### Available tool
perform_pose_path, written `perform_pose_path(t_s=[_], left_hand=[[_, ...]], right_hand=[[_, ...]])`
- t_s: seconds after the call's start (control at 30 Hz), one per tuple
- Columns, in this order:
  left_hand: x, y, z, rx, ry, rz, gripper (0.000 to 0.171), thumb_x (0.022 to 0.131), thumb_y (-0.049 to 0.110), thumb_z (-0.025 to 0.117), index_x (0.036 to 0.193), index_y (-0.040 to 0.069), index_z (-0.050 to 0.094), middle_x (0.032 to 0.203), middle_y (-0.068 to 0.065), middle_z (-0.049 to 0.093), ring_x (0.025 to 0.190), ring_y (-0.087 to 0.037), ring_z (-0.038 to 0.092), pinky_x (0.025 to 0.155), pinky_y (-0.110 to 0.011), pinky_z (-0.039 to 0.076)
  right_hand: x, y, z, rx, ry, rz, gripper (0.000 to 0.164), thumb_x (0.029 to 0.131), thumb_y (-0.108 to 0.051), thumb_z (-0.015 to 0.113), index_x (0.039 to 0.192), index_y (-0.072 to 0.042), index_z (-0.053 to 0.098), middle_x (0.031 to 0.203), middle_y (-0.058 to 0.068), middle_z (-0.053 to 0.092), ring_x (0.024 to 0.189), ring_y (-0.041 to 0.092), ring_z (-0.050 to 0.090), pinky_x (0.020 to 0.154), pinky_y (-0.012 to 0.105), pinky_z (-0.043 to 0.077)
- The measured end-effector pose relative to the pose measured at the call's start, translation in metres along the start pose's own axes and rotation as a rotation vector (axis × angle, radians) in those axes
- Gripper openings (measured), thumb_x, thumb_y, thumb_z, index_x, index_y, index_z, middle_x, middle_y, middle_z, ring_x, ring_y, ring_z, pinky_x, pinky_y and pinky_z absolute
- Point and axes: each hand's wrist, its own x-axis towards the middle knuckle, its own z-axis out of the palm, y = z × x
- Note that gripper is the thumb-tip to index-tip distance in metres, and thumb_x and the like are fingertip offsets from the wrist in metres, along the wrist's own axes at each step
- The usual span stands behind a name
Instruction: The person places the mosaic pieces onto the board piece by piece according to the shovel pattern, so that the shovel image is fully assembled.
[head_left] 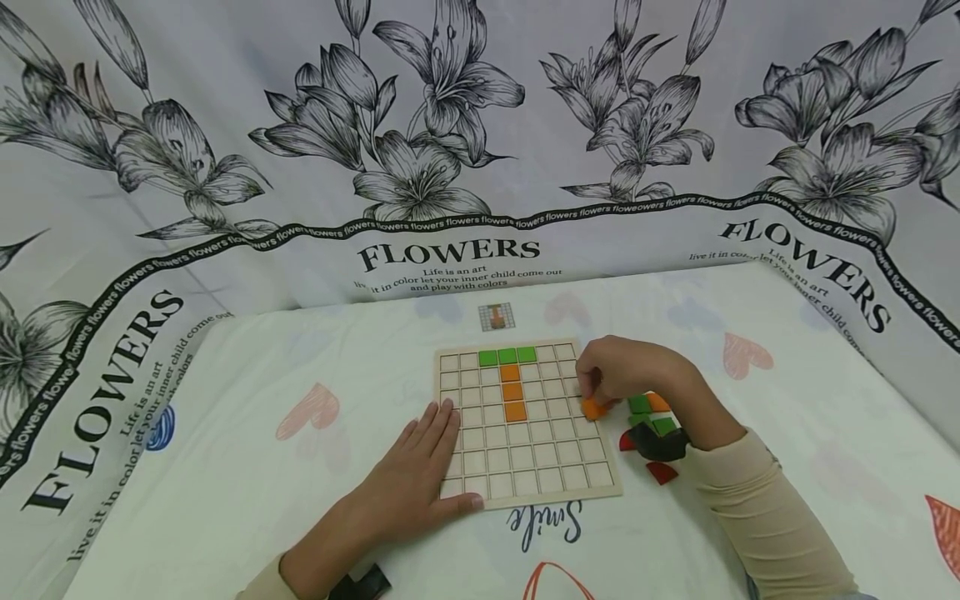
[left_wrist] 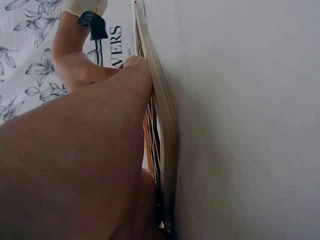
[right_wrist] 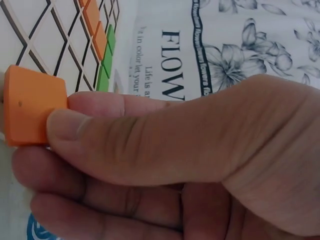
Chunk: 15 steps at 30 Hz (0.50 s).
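A square wooden grid board [head_left: 549,457] lies on the cloth. Three green tiles [head_left: 508,356] fill part of its top row, and three orange tiles [head_left: 512,392] run down in a column below the middle one. My right hand [head_left: 630,371] pinches an orange square tile [right_wrist: 35,107] between thumb and fingers, by the board's right edge. Flat along the board's left edge rests my left hand [head_left: 412,475], its fingers straight and its thumb at the lower border.
Loose green tiles [head_left: 640,405], an orange tile [head_left: 658,402] and red quarter-round pieces [head_left: 662,473] lie right of the board, partly under the right wrist. A small printed pattern card [head_left: 497,317] lies beyond the board. A flower-printed cloth [head_left: 450,150] hangs behind.
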Motion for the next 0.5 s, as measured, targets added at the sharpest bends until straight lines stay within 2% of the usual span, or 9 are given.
perform_pose_path(t_s=[0.2,0.33,0.5], left_hand=[[0.0,0.001,-0.001,-0.009,-0.003,0.001,0.108,0.089,0.08,0.039,0.159,0.0,0.018,0.167,-0.015,0.008,0.152,-0.031,0.004,0.119,-0.053,0.016],[0.0,0.0,-0.001,-0.003,-0.001,0.002,0.108,0.09,0.08,0.039,0.159,0.0,0.018,0.167,-0.015,0.008,0.152,-0.031,0.003,0.119,-0.052,0.016],[0.0,0.0,0.0,0.009,0.001,0.0,0.108,0.089,0.08,0.038,0.159,0.0,0.018,0.167,-0.014,0.008,0.152,-0.031,0.003,0.119,-0.052,0.016]], right_hand=[[0.008,0.001,0.005,0.052,-0.029,-0.067,0.024,0.081,0.012,0.073,0.073,-0.01,0.069,0.076,-0.003,0.064,0.068,0.013,0.058,0.063,0.029,0.052],[0.013,0.001,0.009,0.101,-0.058,-0.063,0.022,0.083,0.011,0.072,0.076,-0.01,0.071,0.076,-0.002,0.065,0.065,0.014,0.064,0.063,0.03,0.053],[0.018,-0.001,0.013,0.13,-0.056,-0.066,0.022,0.084,0.011,0.071,0.077,-0.01,0.072,0.076,-0.001,0.066,0.065,0.015,0.064,0.064,0.03,0.054]])
